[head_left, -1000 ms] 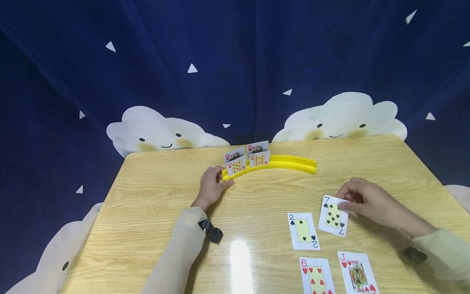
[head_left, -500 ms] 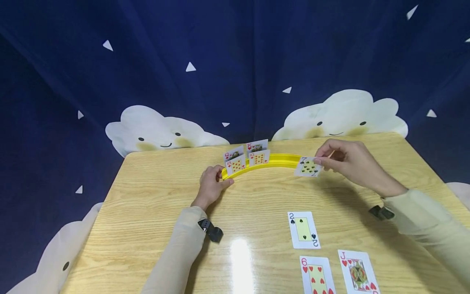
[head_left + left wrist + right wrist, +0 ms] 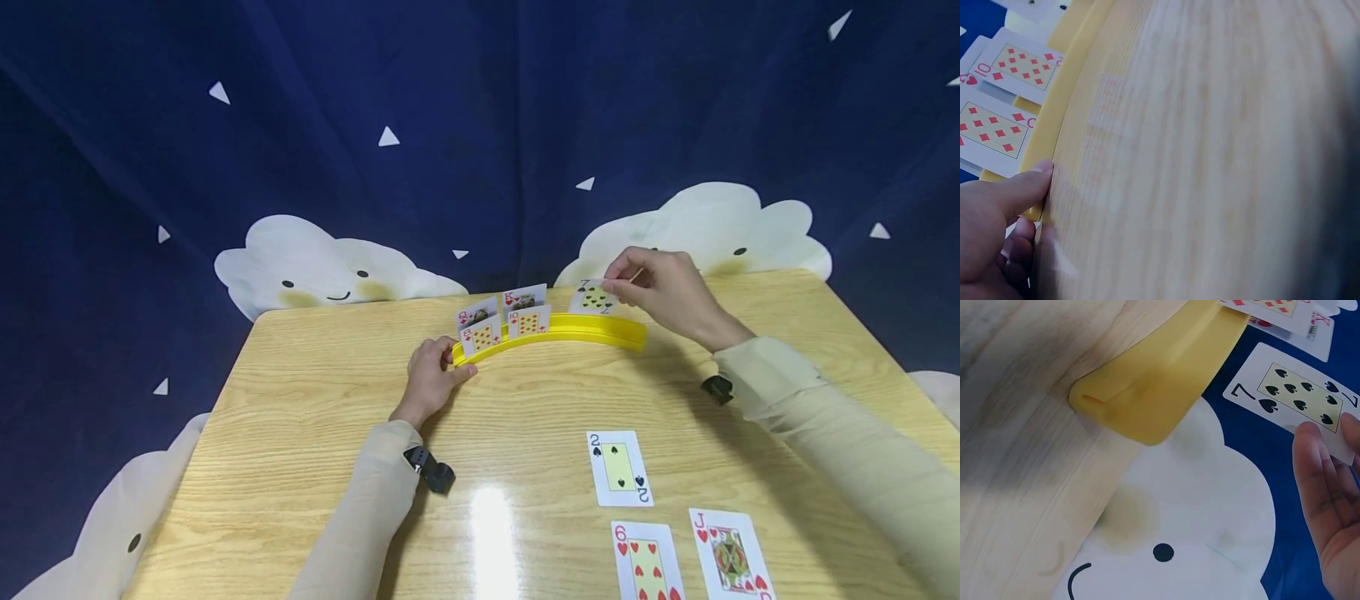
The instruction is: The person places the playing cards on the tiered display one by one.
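My left hand grips the left end of a curved yellow card holder, thumb in front and fingers at the end and behind. In the holder's left half stand a red queen and a king of hearts at the back. A diamonds card that looks like an eight and a ten of diamonds stand in front. My right hand pinches a seven of spades by its right edge. That card is tilted, face toward me, above the holder's back side and right of the king.
A two of spades, a six of hearts and a jack of hearts lie face up on the wooden table at the near right. A dark blue curtain with clouds hangs behind the table's far edge.
My right hand has lifted the seven of spades off the table and carried it forward and left to the holder. The left hand has stayed on the holder's end.
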{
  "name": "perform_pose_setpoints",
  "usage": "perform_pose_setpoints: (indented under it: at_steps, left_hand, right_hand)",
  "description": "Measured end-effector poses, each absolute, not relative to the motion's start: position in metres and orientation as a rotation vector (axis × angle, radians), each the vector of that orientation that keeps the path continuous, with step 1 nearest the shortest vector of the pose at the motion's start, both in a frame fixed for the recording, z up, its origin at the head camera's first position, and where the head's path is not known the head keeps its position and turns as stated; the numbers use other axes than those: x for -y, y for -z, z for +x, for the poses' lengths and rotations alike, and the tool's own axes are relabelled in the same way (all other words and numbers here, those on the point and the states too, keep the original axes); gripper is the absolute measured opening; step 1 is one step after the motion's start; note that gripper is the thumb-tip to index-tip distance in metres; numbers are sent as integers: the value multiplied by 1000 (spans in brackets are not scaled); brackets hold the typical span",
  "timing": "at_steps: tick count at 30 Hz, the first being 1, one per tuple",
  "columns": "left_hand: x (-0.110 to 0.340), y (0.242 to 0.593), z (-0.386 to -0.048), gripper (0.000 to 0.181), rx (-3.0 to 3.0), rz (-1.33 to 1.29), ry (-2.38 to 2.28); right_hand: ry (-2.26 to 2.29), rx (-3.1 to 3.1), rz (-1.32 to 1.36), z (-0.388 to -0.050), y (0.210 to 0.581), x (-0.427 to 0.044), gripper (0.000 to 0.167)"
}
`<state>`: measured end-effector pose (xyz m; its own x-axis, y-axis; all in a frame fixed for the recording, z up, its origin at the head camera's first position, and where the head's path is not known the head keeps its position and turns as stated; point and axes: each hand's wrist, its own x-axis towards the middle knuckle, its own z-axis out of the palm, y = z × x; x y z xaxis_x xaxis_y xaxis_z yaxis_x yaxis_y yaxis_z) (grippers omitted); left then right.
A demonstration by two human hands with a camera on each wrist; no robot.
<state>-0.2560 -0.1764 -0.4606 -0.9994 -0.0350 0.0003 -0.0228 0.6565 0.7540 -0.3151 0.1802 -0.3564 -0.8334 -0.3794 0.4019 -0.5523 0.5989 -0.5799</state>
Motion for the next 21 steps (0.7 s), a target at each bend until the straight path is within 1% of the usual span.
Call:
perform_pose_setpoints:
  at_steps: [9, 21]
  left_hand:
    - [177, 460, -256, 35, 2852, 66, 1305]
    - [178, 460, -256, 32, 2846, 67, 1314]
  right_hand:
    - [-1042, 2681, 771, -333, 364, -161, 5]
    - [-965, 2750, 804, -337, 373, -156, 6]
